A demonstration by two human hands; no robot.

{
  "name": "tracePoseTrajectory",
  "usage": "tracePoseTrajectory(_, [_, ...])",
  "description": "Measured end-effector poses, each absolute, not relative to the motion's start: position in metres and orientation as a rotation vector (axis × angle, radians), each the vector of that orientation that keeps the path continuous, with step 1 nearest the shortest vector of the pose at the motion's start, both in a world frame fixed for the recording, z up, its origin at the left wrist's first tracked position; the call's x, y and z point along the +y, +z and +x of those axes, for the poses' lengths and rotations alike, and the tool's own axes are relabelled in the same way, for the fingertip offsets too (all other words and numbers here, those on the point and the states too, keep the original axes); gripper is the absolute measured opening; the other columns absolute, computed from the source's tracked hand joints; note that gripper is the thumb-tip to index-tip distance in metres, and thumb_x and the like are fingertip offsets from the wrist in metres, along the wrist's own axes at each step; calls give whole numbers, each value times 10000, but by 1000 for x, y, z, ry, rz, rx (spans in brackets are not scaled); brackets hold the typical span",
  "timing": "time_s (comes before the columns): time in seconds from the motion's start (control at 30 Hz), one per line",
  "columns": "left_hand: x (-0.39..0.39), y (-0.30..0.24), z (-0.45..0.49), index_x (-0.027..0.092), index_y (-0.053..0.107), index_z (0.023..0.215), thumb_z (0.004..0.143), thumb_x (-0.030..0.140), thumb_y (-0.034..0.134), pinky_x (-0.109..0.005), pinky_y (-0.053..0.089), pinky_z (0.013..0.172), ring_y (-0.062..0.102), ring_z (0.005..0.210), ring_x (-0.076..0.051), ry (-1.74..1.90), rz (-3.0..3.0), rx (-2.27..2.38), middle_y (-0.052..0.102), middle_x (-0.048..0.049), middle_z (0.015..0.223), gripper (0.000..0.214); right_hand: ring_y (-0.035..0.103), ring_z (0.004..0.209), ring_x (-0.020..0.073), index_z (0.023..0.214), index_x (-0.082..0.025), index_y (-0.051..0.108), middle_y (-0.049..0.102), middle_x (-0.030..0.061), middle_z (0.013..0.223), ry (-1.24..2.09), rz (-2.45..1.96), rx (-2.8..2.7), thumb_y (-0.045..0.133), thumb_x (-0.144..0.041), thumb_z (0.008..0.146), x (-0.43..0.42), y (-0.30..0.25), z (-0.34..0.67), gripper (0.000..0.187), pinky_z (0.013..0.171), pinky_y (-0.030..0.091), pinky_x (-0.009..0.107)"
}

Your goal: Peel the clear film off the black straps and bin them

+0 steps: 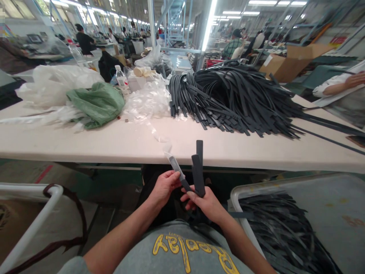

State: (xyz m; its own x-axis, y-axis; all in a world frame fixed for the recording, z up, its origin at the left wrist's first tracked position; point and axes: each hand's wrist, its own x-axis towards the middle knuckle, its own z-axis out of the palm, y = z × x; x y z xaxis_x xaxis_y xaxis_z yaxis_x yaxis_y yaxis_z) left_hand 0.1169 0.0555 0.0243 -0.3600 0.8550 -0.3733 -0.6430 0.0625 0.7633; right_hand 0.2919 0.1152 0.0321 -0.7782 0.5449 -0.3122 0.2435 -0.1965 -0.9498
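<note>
Over my lap, my left hand (168, 184) pinches the end of a dark strap between thumb and fingers. A thin clear plastic sleeve (174, 163) covers that end, its tip pointing up and left. My right hand (203, 199) is closed round several flat black straps (199, 173), two of them standing upright above the thumb. Their lower lengths hang down and are partly hidden by my hand and body. Both hands are close together, just in front of the table edge.
On the table (85, 144) lie a big heap of black straps (242, 99), crumpled clear plastic (148, 101), a green sack (98, 102) and a bottle (121, 76). More straps fill a bin (236, 196) at my right. A white rail (37, 224) stands left; another person's sleeve (327, 85) shows far right.
</note>
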Motion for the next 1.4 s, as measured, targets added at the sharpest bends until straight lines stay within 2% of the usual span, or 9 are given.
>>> tracePoseTrajectory(0.2, [57,22,104,118,737,823,617,439,859,-284,512,771,661,794,-176,1669,276,1226,732,-91,858,400,665,651,197,936,-107,707,734,113,791,1785,-1089,-2029,527,-612,887,109,16,316,539,623,512,309])
tracePoseTrajectory(0.37, [47,10,142,99,731,797,760,432,745,-277,469,603,570,567,-141,1450,513,1144,665,-57,648,335,661,622,203,881,-102,702,720,110,745,1828,-988,-1978,539,-663,849,114,28,297,585,579,498,293])
tracePoseTrajectory(0.47, [50,14,130,109,753,820,737,416,765,-275,484,697,612,693,-161,1575,477,1256,704,-80,750,319,694,712,227,1001,-119,705,746,121,860,1829,-1012,-2020,549,-629,865,110,24,306,551,638,520,307])
tracePoseTrajectory(0.57, [52,20,118,123,769,846,673,437,807,-285,489,798,637,816,-186,1658,385,1301,732,-104,876,359,693,714,234,980,-116,712,747,124,836,1764,-1062,-2110,515,-626,887,100,12,324,554,651,518,316])
tracePoseTrajectory(0.77, [36,12,157,114,707,687,740,437,741,-270,426,561,545,534,-146,1358,514,1131,628,-43,588,330,667,651,215,846,-100,699,725,119,752,1788,-1019,-2056,509,-642,880,103,16,318,576,600,498,294])
tracePoseTrajectory(0.97, [42,13,137,117,762,865,713,420,782,-270,458,746,611,755,-177,1568,470,1326,722,-88,816,340,688,719,239,936,-112,719,744,119,796,1738,-1116,-2148,495,-658,878,92,8,343,593,665,507,316])
tracePoseTrajectory(1.17, [33,18,167,114,732,736,723,378,747,-290,434,569,564,545,-166,1327,511,1065,650,-54,620,265,648,609,223,792,-116,684,700,101,688,1673,-1095,-2098,451,-714,861,92,16,332,646,560,469,298])
tracePoseTrajectory(1.33, [43,25,147,133,763,820,715,346,760,-275,440,701,588,695,-163,1524,518,1300,710,-55,753,237,675,661,243,1003,-125,704,734,105,799,1637,-1125,-2116,458,-709,860,92,14,334,649,620,499,326])
tracePoseTrajectory(1.4, [45,22,143,135,768,833,715,343,764,-265,430,729,584,731,-159,1560,517,1368,717,-55,778,240,663,615,234,986,-128,708,729,101,770,1638,-1134,-2136,419,-735,858,89,10,338,684,597,490,324])
